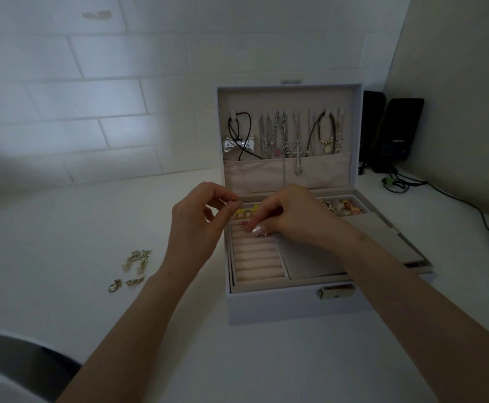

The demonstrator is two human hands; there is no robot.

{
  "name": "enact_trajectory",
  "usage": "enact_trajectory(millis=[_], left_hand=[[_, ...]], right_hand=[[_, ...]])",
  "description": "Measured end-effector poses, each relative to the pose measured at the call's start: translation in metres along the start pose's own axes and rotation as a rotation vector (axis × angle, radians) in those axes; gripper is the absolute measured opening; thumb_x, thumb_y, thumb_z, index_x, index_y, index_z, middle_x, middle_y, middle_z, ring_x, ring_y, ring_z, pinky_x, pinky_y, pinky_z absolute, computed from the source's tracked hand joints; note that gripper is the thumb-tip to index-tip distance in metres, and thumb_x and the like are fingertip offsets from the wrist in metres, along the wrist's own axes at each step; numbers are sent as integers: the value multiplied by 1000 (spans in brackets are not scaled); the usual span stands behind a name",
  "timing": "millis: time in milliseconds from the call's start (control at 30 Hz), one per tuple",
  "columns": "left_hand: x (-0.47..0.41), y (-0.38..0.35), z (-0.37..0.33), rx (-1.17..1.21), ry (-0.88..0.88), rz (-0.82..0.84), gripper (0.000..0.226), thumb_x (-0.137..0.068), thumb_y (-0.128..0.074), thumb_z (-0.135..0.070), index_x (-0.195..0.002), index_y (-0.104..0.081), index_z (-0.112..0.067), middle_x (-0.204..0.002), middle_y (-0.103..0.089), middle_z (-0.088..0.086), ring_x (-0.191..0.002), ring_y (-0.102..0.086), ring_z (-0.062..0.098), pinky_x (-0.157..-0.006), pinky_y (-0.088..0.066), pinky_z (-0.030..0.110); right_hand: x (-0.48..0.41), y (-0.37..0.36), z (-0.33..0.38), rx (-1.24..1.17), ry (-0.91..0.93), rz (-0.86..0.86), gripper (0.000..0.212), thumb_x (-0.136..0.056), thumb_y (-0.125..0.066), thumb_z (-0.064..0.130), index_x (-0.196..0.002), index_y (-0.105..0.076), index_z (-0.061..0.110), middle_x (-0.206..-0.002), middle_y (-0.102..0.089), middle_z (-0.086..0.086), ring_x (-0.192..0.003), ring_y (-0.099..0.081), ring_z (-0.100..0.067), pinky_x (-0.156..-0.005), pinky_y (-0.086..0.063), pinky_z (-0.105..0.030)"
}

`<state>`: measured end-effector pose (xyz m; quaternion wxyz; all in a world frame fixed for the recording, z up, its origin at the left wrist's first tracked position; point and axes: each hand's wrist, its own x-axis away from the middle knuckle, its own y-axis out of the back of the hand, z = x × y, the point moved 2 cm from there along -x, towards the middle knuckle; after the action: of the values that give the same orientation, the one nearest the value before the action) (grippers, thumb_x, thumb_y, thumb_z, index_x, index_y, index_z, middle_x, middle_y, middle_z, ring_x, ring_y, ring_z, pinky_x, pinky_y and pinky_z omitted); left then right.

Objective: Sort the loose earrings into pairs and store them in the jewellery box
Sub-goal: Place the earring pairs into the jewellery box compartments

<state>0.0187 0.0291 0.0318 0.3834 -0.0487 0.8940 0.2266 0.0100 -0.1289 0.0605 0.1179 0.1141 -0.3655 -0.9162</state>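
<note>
The only writing I can spot is small pale lettering on the black speaker [397,132] at the back right, too blurred to read. The jewellery box [272,306] sits on the white desk [63,228] with its long side running left to right, its metal latch [336,292] facing the person and its lid [290,97] standing upright behind, necklaces [281,135] hanging inside it. The left hand [196,225] pinches a small silvery earring [236,203] between thumb and forefinger above the box's back left corner. The right hand [298,216] curls downward, fingertips at a pink earring [244,223] on the ring rolls [256,257]; I cannot tell whether it grips it. The loose earrings [135,266] lie on the desk, well left of the box
</note>
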Motion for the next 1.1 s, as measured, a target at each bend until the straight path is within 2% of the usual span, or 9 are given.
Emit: enact_trajectory(millis=[67,233,300,400,533,600,733,1000,1100], left_hand=[[0,0,0,-1,2,1,8,-81,-69,-9,-83,-63,-15,-82,-64,-7,-74,-58,4,-61,-44,16],[0,0,1,1,23,-4,8,-81,-69,-9,-82,-63,-13,-81,-65,-5,-73,-58,4,-60,-43,17],[0,0,2,2,25,-1,7,-81,-69,-9,-83,-63,-12,-81,-65,-4,-73,-58,4,-60,-43,16],[0,-1,2,-4,18,5,7,-81,-69,-8,-83,-63,-12,-81,-65,-4,-74,-58,4,-60,-43,15],[1,-1,2,4,25,8,7,-81,-69,-9,-83,-63,-12,-81,-65,-3,-74,-58,4,-61,-43,15],[1,-1,2,7,31,21,6,-82,-69,-9,-84,-63,-12,-81,-65,-5,-74,-58,2,-61,-42,13],[1,-2,0,15,48,48,6,-84,-66,-9,-84,-61,-11,-80,-62,-7,-71,-55,0,-61,-40,10],[2,-3,0,22,42,72,9,-83,-62,-19,-84,-61,-10,-78,-61,-5,-70,-54,3,-60,-40,12],[2,-4,0,15,43,70,6,-83,-63,-15,-84,-61,-9,-79,-61,-4,-69,-54,2,-60,-40,12]], right_hand=[[0,-2,1,2,-5,-7,14,-75,-75,6,-86,-76,13,-70,-65,15,-69,-61,5,-69,-46,-4],[-1,-3,0,5,-1,-70,10,-79,-71,7,-81,-74,15,-66,-63,9,-63,-59,0,-63,-47,-9],[-1,-4,0,19,-2,-60,8,-79,-71,7,-82,-74,14,-67,-64,9,-64,-59,-1,-67,-48,-13],[-1,-5,0,53,7,-74,5,-78,-73,11,-82,-71,12,-76,-70,1,-73,-65,-10,-76,-54,-27],[-2,-7,-2,202,39,-140,8,-78,-74,20,-79,-69,14,-76,-68,3,-74,-63,-10,-77,-53,-35],[-2,-5,-1,232,60,-111,7,-78,-74,18,-81,-71,14,-78,-67,5,-74,-61,-7,-77,-53,-32],[0,2,3,245,58,48,16,-75,-77,13,-89,-74,16,-75,-61,16,-66,-52,5,-63,-39,-5],[1,6,3,276,69,25,22,-71,-80,15,-91,-72,17,-72,-57,16,-65,-51,3,-64,-42,-13],[1,4,4,261,110,40,29,-71,-78,11,-96,-70,23,-75,-57,15,-65,-51,5,-60,-39,-6]])
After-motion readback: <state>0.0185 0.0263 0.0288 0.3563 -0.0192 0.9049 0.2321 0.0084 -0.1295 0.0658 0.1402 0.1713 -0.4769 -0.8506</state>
